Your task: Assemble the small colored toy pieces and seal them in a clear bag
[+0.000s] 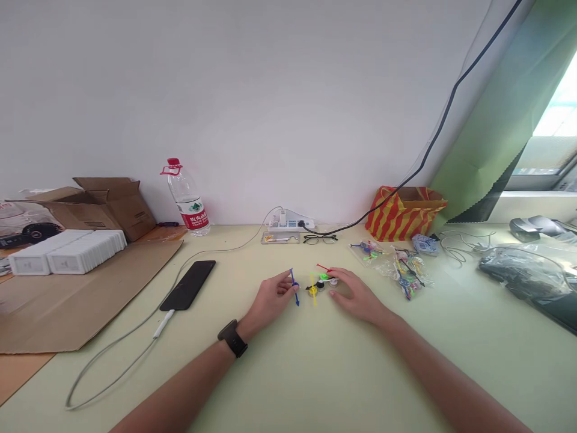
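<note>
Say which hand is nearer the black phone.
Left. The left hand is just right of the black phone, pinching the blue piece; the right hand is farther right, past the yellow piece.

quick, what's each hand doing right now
Left hand: closed, pinching the blue arrow.
Right hand: open, thumb and fingers apart by the white piece; contact cannot be told.
</note>
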Tool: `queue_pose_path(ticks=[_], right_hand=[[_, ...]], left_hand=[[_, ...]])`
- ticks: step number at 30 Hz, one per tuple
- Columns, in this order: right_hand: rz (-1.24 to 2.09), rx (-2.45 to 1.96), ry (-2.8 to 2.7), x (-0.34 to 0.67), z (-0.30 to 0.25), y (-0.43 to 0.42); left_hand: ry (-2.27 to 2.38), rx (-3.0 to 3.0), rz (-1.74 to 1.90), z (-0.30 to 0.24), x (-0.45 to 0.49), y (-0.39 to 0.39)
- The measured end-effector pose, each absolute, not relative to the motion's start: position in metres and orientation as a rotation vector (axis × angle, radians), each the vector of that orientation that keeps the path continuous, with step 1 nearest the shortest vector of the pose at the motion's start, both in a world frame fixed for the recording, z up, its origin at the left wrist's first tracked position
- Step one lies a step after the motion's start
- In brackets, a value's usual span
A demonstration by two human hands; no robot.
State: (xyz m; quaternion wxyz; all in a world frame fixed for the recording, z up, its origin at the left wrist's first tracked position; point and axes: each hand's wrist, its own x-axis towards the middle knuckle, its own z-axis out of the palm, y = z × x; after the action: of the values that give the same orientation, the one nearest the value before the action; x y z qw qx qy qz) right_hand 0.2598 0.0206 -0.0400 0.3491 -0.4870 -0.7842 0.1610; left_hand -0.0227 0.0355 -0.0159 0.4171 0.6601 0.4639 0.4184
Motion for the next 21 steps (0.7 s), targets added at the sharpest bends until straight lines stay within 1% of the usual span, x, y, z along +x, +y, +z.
queue_pose_path(ticks=[6,12,21], right_hand=[[0.507,-1.151,-2.082,0.249,-0.029,0.009],[0.632,-0.983,-2.164,0.233,-0.020,-0.005],[0.694,-0.968,-2.152,0.225,-0.013,-0.012]], left_hand=[[1.155,1.783,0.944,-0.008,-0.023,0.023],[0.994,2.044,0.805,0.002,-0.022,0.008],[0.933,2.149,0.805,0.001,-0.019,0.010]])
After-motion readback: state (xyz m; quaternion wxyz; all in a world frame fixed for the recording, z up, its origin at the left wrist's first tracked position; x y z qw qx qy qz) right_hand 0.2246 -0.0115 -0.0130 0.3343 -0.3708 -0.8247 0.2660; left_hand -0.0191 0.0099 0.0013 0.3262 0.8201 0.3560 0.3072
